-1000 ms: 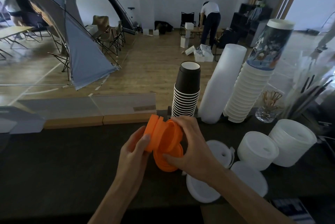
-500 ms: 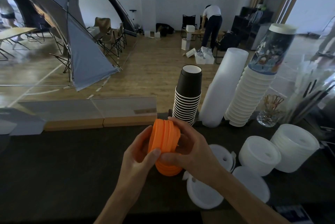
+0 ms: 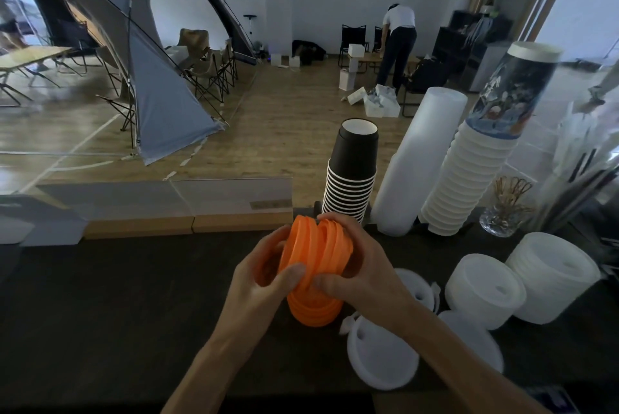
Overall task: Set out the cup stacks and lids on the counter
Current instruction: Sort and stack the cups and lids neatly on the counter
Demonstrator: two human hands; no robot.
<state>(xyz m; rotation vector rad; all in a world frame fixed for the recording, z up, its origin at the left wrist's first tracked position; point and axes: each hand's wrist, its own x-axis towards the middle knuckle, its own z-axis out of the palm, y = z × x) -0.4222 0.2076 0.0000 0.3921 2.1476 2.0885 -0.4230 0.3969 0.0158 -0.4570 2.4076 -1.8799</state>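
**Orange lids held on edge over the counter**

Lids and cups crowd the right side of the dark counter. A glass jar at the back right holds thin brown sticks; what they are is too blurred to tell. Beside it, a clear container holds dark straws. Black cup stack stands upside down at the counter's back edge, just behind the hands. To its right leans a plain white cup stack, then a ribbed white cup stack topped by a printed cup. Two short piles of white lids and sit near the right edge. Flat white lids lie loose on the counter in front of them, close to the right forearm.

Orange lid stack is held on edge, above a second orange lid pile that rests on the counter directly beneath.

Left hand grips the left face of the held stack, thumb laid across the near rim, fingers curled behind. Right hand clamps the right end, fingers arched over the top rim, thumb pressed at the near underside. The two thumbs sit close together at the stack's lower front. Both forearms reach in from the bottom of the view.

Beyond the counter: wood floor, a grey tent, folding chairs, and a person bent over at a far table.
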